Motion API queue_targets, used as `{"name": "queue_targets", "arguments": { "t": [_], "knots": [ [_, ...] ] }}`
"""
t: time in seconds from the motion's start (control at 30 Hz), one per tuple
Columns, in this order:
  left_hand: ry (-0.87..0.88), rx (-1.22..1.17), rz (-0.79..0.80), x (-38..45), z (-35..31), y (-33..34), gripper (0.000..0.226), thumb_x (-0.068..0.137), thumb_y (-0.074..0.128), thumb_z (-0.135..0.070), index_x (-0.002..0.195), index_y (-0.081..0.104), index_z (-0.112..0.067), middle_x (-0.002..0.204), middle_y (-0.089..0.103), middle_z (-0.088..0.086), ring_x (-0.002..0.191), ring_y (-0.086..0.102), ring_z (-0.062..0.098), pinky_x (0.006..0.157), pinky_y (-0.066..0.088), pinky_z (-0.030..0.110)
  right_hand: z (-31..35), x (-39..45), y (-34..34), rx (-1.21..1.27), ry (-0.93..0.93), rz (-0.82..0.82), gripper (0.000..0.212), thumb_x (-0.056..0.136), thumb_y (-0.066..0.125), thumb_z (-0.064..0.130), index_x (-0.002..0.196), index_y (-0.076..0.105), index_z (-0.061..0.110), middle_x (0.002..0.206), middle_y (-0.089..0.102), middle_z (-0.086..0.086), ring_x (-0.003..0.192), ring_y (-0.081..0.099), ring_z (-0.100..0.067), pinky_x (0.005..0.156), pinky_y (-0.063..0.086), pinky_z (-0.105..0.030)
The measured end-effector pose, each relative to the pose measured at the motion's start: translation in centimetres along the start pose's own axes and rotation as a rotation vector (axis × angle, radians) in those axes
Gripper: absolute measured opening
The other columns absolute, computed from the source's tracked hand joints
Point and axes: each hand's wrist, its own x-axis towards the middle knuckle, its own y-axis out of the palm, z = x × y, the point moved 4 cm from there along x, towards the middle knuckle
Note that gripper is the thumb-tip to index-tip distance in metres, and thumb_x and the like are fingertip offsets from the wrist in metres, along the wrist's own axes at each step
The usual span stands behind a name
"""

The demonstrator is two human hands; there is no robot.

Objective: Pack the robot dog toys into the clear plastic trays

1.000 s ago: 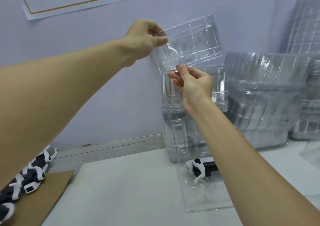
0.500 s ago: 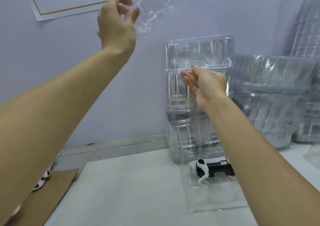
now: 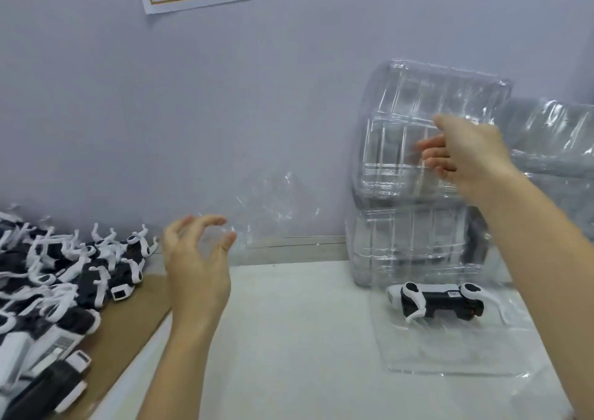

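Robot dog toy (image 3: 434, 302), black body, white legs, lying in clear tray (image 3: 450, 355)

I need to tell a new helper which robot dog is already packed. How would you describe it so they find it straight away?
Start at the tall stack of clear trays against the wall on the right. Just in front of its base a single clear tray lies flat on the white table, holding one black and white robot dog. It lies alone; the others are heaped in the pile of dogs at far left.
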Motion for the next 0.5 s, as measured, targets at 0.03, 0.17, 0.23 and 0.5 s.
{"name": "queue_targets", "arguments": {
  "t": [0.03, 0.17, 0.23, 0.5],
  "knots": [
    [-0.024, 0.013, 0.036, -0.9, 1.1, 0.0, 0.02, 0.088, 0.071, -0.011, 0.094, 0.064, -0.029, 0.131, 0.048, 0.01, 0.122, 0.042, 0.014, 0.091, 0.022, -0.002, -0.1, -0.7, 0.1, -0.039, -0.039, -0.037, 0.03, 0.089, 0.054, 0.03, 0.072, 0.067, 0.008, 0.062, 0.062, -0.004, 0.037, 0.05, -0.007, 0.041, 0.04, -0.019],
    [-0.09, 0.015, 0.133, -3.7, 4.2, 0.4, 0.036, 0.086, 0.072, -0.006, 0.084, 0.063, -0.04, 0.134, 0.045, 0.001, 0.129, 0.039, 0.017, 0.094, 0.025, 0.015, -1.8, -6.3, 2.7, -0.173, -0.305, -0.087, 0.032, 0.086, 0.051, 0.027, 0.06, 0.069, 0.019, 0.049, 0.061, 0.003, 0.042, 0.052, -0.007, 0.051, 0.045, -0.028],
    [-0.102, -0.023, 0.157, -4.5, 5.0, 0.8, 0.038, 0.085, 0.072, -0.005, 0.083, 0.064, -0.042, 0.134, 0.044, -0.003, 0.13, 0.039, 0.015, 0.098, 0.028, 0.023, -4.4, -9.3, 5.8, -0.192, -0.334, 0.056, 0.027, 0.09, 0.054, 0.022, 0.07, 0.073, 0.022, 0.058, 0.067, 0.005, 0.054, 0.061, -0.011, 0.058, 0.05, -0.031],
    [-0.038, -0.124, 0.26, -5.2, 7.2, 1.5, 0.042, 0.076, 0.081, -0.002, 0.082, 0.074, -0.043, 0.136, 0.042, -0.024, 0.129, 0.032, -0.015, 0.109, 0.026, 0.012, -15.1, -13.6, 12.5, -0.292, -0.055, 0.245, 0.059, 0.098, 0.055, 0.033, 0.151, 0.036, 0.016, 0.151, 0.045, -0.001, 0.138, 0.042, -0.016, 0.111, 0.034, -0.03]
  ]
}}
